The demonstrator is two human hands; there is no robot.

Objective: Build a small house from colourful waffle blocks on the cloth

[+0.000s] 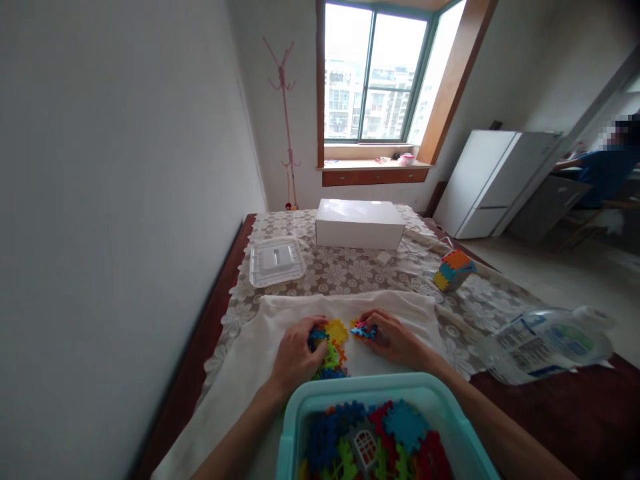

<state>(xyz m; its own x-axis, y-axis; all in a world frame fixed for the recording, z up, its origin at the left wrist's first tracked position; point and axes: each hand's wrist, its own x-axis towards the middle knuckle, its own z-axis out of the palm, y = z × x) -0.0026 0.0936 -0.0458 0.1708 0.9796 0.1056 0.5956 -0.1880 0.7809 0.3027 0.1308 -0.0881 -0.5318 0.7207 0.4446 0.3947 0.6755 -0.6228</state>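
Observation:
My left hand (pixel 296 357) is curled over a cluster of joined plastic puzzle tiles (pixel 333 350), yellow, green, blue and orange, lying on a white cloth (pixel 250 360). My right hand (pixel 395 337) pinches a small piece of red and blue tiles (pixel 363 329) just right of that cluster. A teal bin (pixel 310 407) close to me holds several more tiles, blue, red and green, plus a grey window piece (pixel 365 448).
A tile cube (pixel 453 269) stands on the lace tablecloth at the right. A white box (pixel 359 223) and a clear lid (pixel 277 261) lie farther back. A clear plastic bottle (pixel 547 343) lies at the right. A person in blue sits far right.

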